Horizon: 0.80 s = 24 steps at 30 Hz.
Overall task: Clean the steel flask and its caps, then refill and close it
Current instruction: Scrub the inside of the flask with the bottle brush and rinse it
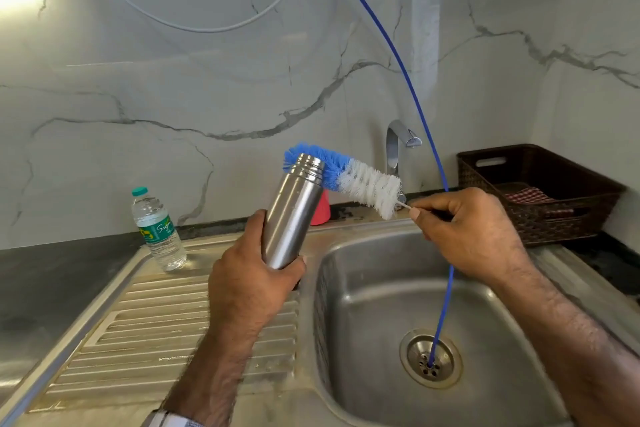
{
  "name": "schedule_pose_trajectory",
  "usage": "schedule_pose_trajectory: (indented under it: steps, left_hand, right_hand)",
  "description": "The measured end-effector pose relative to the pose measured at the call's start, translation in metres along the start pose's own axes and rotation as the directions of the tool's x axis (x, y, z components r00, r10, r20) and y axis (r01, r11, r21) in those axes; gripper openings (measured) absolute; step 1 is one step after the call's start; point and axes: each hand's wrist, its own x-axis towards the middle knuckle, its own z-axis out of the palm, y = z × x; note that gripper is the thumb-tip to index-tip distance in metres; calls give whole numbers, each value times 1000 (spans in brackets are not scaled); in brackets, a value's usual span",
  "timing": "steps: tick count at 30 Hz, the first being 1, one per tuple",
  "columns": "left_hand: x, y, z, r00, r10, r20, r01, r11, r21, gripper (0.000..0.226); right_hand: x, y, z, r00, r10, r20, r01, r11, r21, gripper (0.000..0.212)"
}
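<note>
Gripping the steel flask (292, 215) in my left hand (249, 291) above the sink's (367, 288) left rim, I'm pinching the bottle brush (349, 180) wire in my right hand (471, 229); bristles sitting beside the mouth risk skidding off the threads.
</note>
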Motion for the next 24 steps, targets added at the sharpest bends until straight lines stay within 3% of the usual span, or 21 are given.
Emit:
schedule_pose_trajectory:
  steps: [2,5,7,9,11,14,16,18,20,24]
  left_hand:
    - [-1,-2,2,996,5,87,15,973,-230,94]
    - [-7,8,4,951,112,290,95,783,-615,84]
    - [-6,7,2,929,164,333,119,718,-686,82]
    - [-1,0,-4,927,126,353,199,633,-748,76]
    - [2,-8,-7,889,105,445,353,462,-814,66]
    - [-5,-8,-7,701,331,632,577,258,-775,65]
    - [-12,-1,-6,541,503,674,646,265,-716,63]
    - [-15,5,-5,434,589,681,671,293,-681,63]
    - [-14,5,-7,403,622,671,712,247,-657,67]
    - [-11,-11,-17,361,705,611,842,35,-538,84]
  right_hand:
    - [-2,-2,7,999,-36,-17,36,999,17,12]
    - [-7,-4,28,998,-52,-27,55,992,115,14]
    - [-5,1,27,998,-45,-45,53,980,191,14]
    - [1,7,16,997,-53,-64,66,976,209,15]
    - [6,13,5,996,-75,-57,86,970,226,16]
    - [8,10,13,989,-147,4,138,939,315,17]
    - [6,3,23,964,-258,72,210,895,394,20]
    - [4,3,26,928,-357,108,280,858,431,19]
    - [8,12,18,936,-340,86,270,854,444,21]
    - [16,33,3,967,-252,25,214,867,450,31]
